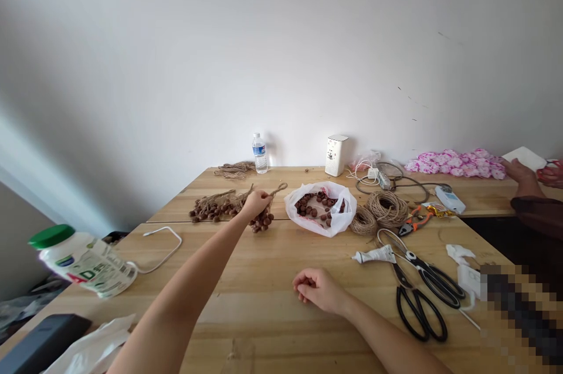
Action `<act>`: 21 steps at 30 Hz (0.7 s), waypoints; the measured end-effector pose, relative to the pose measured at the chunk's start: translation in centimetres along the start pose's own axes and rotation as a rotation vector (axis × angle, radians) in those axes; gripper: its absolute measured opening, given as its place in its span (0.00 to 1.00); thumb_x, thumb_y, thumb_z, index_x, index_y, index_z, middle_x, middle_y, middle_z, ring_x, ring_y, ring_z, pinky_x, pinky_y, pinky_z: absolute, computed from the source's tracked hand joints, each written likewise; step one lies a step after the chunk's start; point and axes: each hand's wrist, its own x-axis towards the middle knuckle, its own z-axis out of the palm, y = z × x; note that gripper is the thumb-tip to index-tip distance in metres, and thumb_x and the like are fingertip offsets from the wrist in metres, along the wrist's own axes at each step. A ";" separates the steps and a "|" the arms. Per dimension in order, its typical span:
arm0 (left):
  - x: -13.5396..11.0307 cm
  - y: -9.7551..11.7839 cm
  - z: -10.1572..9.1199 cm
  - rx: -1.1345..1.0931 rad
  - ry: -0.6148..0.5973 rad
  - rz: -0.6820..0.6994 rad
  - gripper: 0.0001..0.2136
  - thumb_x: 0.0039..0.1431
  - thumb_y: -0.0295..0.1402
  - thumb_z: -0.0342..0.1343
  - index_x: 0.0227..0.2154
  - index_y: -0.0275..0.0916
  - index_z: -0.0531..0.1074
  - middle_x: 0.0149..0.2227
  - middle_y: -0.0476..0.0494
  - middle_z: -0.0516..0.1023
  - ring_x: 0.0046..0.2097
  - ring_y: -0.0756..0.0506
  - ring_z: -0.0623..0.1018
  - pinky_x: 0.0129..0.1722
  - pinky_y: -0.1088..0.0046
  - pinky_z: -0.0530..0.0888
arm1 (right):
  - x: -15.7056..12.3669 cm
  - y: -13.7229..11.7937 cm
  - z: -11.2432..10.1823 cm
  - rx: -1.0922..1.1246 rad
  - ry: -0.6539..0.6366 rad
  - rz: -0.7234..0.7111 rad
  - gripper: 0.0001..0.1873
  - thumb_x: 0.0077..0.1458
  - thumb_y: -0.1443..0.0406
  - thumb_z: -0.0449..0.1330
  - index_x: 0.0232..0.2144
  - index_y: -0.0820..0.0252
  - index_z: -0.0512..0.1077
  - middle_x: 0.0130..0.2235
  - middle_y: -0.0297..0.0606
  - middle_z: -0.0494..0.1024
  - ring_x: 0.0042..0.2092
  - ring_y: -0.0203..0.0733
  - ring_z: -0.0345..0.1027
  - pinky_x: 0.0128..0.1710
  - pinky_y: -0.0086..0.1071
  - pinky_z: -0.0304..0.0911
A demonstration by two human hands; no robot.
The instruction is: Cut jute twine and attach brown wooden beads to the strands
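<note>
My left hand (256, 203) reaches across the table, its fingers closed on a looped bundle of twine (279, 188) strung with brown round beads (263, 221). Just left of it lies a row of similar beaded twine bundles (213, 207). My right hand (319, 291) rests curled near the middle of the table. Something dark brown shows between its fingers, too small to make out. Beyond it sits an open white plastic bag (299, 223) with loose brown beads (323, 205) inside. Twine coils (387, 208) lie right of the bag.
Scissors (420, 309), a glue tube (376, 254), orange-handled pliers (416, 223) and cables lie at the right. A green-capped jar (88, 262) stands left. At the back are a water bottle (259, 154) and a white box (336, 155). Another person's hand (525, 177) is far right.
</note>
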 end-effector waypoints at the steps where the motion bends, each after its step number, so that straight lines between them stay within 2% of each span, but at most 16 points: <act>1: 0.6 -0.1 0.8 0.036 -0.038 0.002 0.14 0.61 0.37 0.53 0.46 0.36 0.69 0.46 0.41 0.73 0.42 0.43 0.75 0.41 0.62 0.75 | 0.0 0.0 0.0 0.000 0.000 0.003 0.05 0.48 0.65 0.60 0.29 0.62 0.70 0.27 0.32 0.71 0.27 0.32 0.65 0.29 0.28 0.61; 4: 2.3 -0.5 2.8 0.131 -0.052 0.027 0.15 0.61 0.36 0.53 0.49 0.37 0.68 0.50 0.41 0.71 0.46 0.42 0.74 0.44 0.59 0.74 | 0.0 0.3 0.1 0.004 0.011 0.009 0.03 0.47 0.68 0.58 0.28 0.62 0.70 0.26 0.32 0.71 0.26 0.32 0.65 0.28 0.27 0.60; 8: 3.4 -1.3 3.7 0.230 0.039 0.094 0.15 0.61 0.36 0.53 0.49 0.37 0.67 0.50 0.40 0.71 0.46 0.42 0.74 0.44 0.59 0.74 | 0.1 0.9 0.2 -0.002 0.024 -0.002 0.04 0.47 0.70 0.56 0.29 0.63 0.70 0.27 0.33 0.71 0.26 0.32 0.66 0.28 0.27 0.60; 11: 2.6 -2.2 3.6 0.289 0.123 0.201 0.14 0.64 0.36 0.47 0.49 0.37 0.69 0.52 0.37 0.70 0.52 0.40 0.71 0.51 0.57 0.69 | 0.2 1.0 0.1 -0.032 0.018 -0.008 0.05 0.47 0.71 0.55 0.29 0.63 0.71 0.26 0.32 0.71 0.25 0.33 0.66 0.27 0.27 0.61; 14: 1.1 -3.3 3.9 0.338 0.111 0.329 0.16 0.63 0.36 0.44 0.48 0.39 0.71 0.56 0.38 0.69 0.58 0.39 0.65 0.58 0.60 0.61 | 0.4 1.2 0.1 -0.043 0.019 -0.030 0.06 0.48 0.71 0.55 0.30 0.62 0.71 0.26 0.32 0.72 0.25 0.32 0.66 0.26 0.26 0.61; 18: 0.1 -4.2 4.3 0.371 0.044 0.407 0.15 0.57 0.39 0.51 0.45 0.40 0.73 0.53 0.39 0.73 0.58 0.38 0.67 0.58 0.58 0.59 | 0.5 1.3 0.1 -0.057 0.036 -0.026 0.06 0.48 0.71 0.55 0.30 0.62 0.72 0.25 0.31 0.71 0.25 0.31 0.66 0.26 0.25 0.61; 21: 0.2 -3.8 4.0 0.349 0.101 0.407 0.17 0.58 0.38 0.48 0.47 0.38 0.71 0.55 0.35 0.71 0.58 0.36 0.66 0.57 0.55 0.59 | 0.3 1.2 0.2 -0.056 0.057 -0.012 0.06 0.48 0.71 0.57 0.29 0.62 0.73 0.24 0.31 0.71 0.24 0.31 0.65 0.25 0.25 0.61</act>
